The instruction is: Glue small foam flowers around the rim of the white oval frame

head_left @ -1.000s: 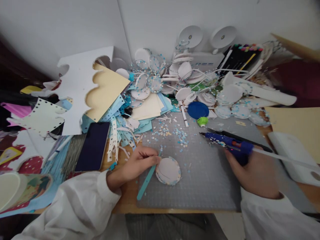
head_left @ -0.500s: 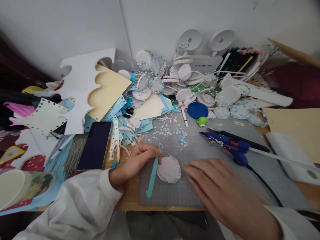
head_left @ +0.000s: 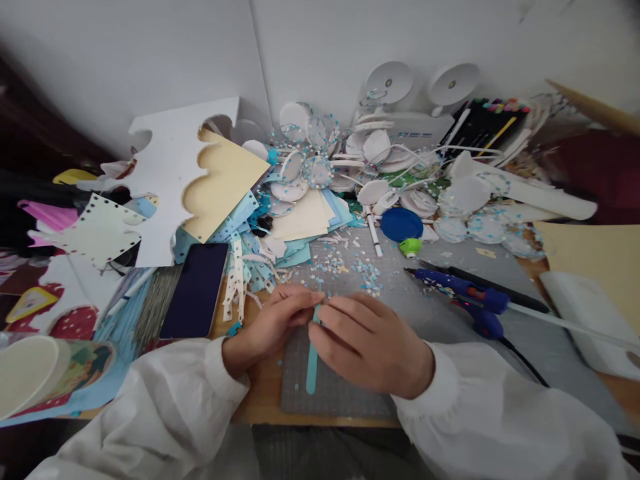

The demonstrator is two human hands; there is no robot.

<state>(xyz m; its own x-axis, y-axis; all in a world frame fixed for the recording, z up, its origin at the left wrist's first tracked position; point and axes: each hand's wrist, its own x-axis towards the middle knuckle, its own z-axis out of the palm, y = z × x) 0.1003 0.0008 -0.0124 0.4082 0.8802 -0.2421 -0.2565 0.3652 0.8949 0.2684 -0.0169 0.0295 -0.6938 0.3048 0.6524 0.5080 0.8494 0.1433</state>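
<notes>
Head view: right hand (head_left: 373, 343) now off the glue gun (head_left: 467, 293) and brought across the cutting mat (head_left: 430, 320), laid flat and loosely curled over the spot where the round paper disc lay a second ago. Glue gun left lying on the mat, well to the right of that hand, nozzle pointing left. Left hand (head_left: 273, 323) as before at the mat's left edge, fingertips pinched on the top end of the light blue strip (head_left: 313, 363), which hangs down toward the near edge of the mat. Likely meaning: gluing paused, both hands now working strip against disc. Disc itself fully covered by the right hand, so no telling whether gripped or merely pressed down. Meeting point of strip and disc hidden too. Surface beyond the mat cluttered with paper scraps (head_left: 345, 263), fine detail there too small to read.
</notes>
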